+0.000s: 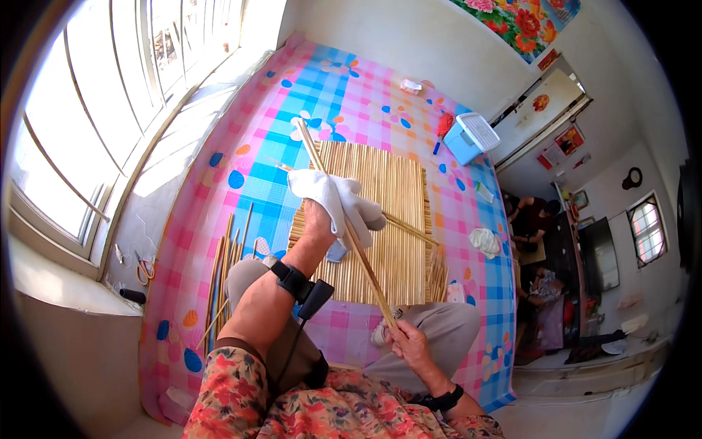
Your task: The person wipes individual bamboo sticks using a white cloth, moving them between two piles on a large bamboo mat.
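Note:
My left hand (317,218) is closed around several long, pale plant stalks (368,269), with a white cloth (343,197) wrapped between palm and stalks. Whether the cloth is a glove, I cannot tell; it hides most of the fingers. Lower down, my right hand (408,343) pinches the near ends of the same stalks. They slant over a square panel of stalks laid side by side (378,175) in front of my crossed legs. Across this panel lies another thin bunch of stalks (411,228), partly hidden by the cloth.
Loose stalks (224,263) lie by my left knee, shorter ones (437,277) at the panel's right edge. Scissors (145,269) rest on the windowsill. A blue lidded box (466,140) and a crumpled white cloth (485,242) sit rightward on the checked sheet (367,120). People (535,219) are farther right.

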`<act>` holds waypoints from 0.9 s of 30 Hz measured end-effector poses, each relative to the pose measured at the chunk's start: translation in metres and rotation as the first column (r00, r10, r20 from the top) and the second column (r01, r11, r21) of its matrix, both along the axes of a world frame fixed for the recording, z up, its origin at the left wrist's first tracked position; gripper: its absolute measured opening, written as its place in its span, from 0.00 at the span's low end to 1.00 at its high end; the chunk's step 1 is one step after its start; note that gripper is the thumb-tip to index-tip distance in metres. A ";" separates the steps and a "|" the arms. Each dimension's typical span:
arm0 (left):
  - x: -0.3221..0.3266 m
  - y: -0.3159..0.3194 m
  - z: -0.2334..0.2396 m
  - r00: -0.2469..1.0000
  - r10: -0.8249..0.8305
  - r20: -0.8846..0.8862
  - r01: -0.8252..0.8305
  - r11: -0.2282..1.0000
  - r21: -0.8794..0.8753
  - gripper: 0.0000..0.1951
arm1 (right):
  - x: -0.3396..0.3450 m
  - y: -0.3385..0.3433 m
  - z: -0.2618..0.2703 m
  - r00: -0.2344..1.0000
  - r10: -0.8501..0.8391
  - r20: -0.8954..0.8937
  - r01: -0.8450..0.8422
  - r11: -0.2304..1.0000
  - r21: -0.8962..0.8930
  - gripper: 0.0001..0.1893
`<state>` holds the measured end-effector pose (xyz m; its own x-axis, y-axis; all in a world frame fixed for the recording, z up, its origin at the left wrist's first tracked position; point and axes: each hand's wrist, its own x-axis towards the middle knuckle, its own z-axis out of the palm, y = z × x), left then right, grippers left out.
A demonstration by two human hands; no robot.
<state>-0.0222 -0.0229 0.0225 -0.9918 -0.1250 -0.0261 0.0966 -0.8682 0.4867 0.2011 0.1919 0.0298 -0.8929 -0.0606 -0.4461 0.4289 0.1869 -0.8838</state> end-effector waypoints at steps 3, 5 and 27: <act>-0.004 -0.010 -0.011 0.999 0.024 -0.037 -0.024 1.000 -0.004 0.18 | 0.046 0.029 0.014 0.997 -0.024 0.074 0.021 0.999 0.044 0.11; -0.006 -0.013 -0.011 0.999 -0.022 -0.030 0.024 0.998 0.062 0.18 | 0.072 0.047 0.020 0.995 -0.051 0.082 0.044 0.996 0.080 0.10; 0.005 -0.005 -0.019 0.927 -0.350 -0.137 0.368 0.918 0.145 0.21 | -0.042 -0.019 -0.005 0.996 0.080 0.035 -0.068 0.963 -0.262 0.11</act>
<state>-0.0174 -0.0280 0.0039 -0.9671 0.2370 0.0924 -0.1935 -0.9212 0.3376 0.1595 0.1731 0.0247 -0.8613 -0.2447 -0.4454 0.4625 -0.0145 -0.8865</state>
